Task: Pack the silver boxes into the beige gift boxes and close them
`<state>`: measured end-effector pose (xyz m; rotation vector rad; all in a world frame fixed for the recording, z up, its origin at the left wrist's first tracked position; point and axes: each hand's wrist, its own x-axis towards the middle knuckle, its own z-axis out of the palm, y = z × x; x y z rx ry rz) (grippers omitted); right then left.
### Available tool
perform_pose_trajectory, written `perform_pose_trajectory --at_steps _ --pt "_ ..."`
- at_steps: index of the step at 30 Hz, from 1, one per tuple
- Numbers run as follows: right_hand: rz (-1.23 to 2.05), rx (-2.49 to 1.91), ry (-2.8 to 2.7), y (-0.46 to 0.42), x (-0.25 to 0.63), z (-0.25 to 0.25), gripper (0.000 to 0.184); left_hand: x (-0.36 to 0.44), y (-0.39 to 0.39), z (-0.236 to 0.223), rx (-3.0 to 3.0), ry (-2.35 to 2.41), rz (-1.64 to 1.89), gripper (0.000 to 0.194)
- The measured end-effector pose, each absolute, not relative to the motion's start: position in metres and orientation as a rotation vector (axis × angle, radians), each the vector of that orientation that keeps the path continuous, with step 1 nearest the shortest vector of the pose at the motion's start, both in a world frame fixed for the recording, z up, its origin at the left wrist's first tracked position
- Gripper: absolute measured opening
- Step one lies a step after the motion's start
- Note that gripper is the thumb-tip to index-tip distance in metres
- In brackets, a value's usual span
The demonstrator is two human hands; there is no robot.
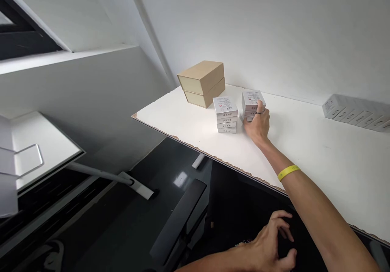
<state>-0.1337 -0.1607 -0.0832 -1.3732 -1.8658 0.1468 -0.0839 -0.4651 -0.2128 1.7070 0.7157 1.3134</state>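
My right hand [258,125], at the end of the arm with a yellow wristband [288,172], grips a stack of small white boxes [251,97] near the wall. Its thumb is low on the near side and its fingers wrap the right side, so part of the stack is hidden. Just to the left stands another stack of small white boxes [227,115], slightly uneven, with printed labels on top. Below the table edge, my left hand [274,239] hangs over dark clothing with fingers bent and apart, holding nothing.
Two tan boxes [201,83] are stacked at the table's back left. A row of white boxes [355,111] leans along the wall at right. The white table [317,154] has a chipped front edge. A black chair armrest [179,219] stands below it.
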Motion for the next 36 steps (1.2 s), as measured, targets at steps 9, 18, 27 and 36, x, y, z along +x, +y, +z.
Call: perform_pose_trajectory --at_steps 9,18,27,36 --pt "0.283 -1.238 -1.939 -0.166 -0.118 -0.076 0.085 -0.080 -0.463 -0.229 1.721 0.711 1.256 0.078" --pt "0.316 -1.238 -2.002 -0.169 -0.108 -0.061 0.090 -0.078 -0.465 -0.227 1.680 0.739 1.221 0.076" --pt "0.414 -1.297 -1.887 -0.163 -0.110 -0.050 0.067 -0.082 -0.467 -0.217 1.659 0.758 1.200 0.067" --pt "0.423 -1.301 -1.911 -0.162 -0.107 -0.057 0.090 -0.078 -0.464 -0.216 1.674 0.800 1.170 0.065"
